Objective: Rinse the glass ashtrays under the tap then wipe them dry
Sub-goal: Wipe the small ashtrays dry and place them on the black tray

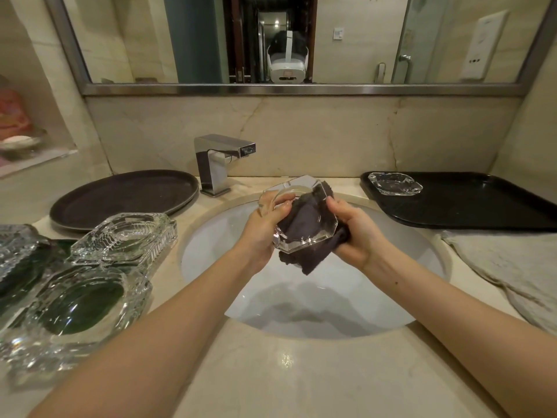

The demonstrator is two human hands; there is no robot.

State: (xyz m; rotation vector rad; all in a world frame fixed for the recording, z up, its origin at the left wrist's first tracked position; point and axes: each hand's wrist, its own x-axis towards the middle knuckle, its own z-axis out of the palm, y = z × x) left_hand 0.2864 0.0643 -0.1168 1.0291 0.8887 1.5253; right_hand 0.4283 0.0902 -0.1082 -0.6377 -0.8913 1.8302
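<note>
A clear octagonal glass ashtray is held tilted above the white sink basin. My left hand grips its left rim. My right hand holds a dark grey cloth pressed against the ashtray; the cloth hangs below it. Several more glass ashtrays stand piled on the counter at the left. One glass ashtray lies on the black tray at the back right. The chrome tap stands behind the basin; no water runs from it.
A round dark tray sits on the counter back left. A beige towel lies on the counter at the right. A mirror spans the wall above. The front counter is beige marble.
</note>
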